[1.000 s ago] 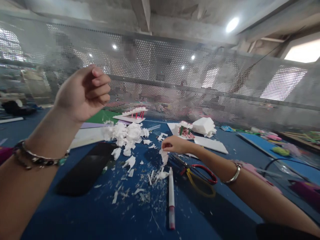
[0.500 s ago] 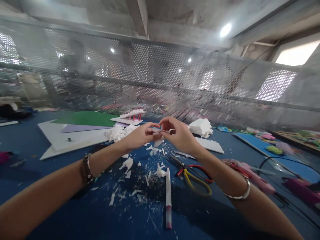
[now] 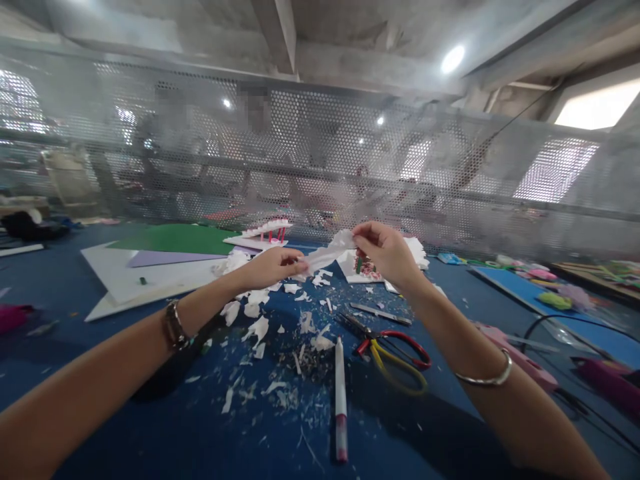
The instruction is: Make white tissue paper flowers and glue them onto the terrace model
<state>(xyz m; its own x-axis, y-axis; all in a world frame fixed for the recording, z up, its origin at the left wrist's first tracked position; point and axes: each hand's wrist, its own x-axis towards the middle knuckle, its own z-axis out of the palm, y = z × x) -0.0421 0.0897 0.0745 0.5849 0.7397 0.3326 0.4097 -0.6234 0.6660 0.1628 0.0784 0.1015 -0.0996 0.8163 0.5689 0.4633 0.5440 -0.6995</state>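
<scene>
Lying at the left of the blue bench [image 3: 200,440], white boards [image 3: 185,277] carry a green sheet [image 3: 170,237] and a purple sheet [image 3: 175,257]. Right of them, the left hand [image 3: 273,268] reaches in from the lower left; its thumb and fingers press together in a narrow pinch on the near end of a white paper strip [image 3: 327,254]. Behind this hand sits a white model [image 3: 265,230] with reddish posts, and torn white scraps [image 3: 259,327] litter the bench below.

The strip hangs between the two hands, above the scraps. Its long axis runs crosswise on a slant, the left end lower in view, the right end higher, where the paper looks wider and crumpled. Below it a white pen [image 3: 341,393] lies lengthwise, slim end away from the person, dark red end nearer.

At the strip's upper right end, the right hand [image 3: 385,250] pinches the paper between thumb and fingers, with barely any gap. Just below lie scissors [image 3: 374,343], blades pointing away to the left, the red and yellow handles toward the right. Farther right come a pink tool [image 3: 535,369] and a blue board [image 3: 515,290].
</scene>
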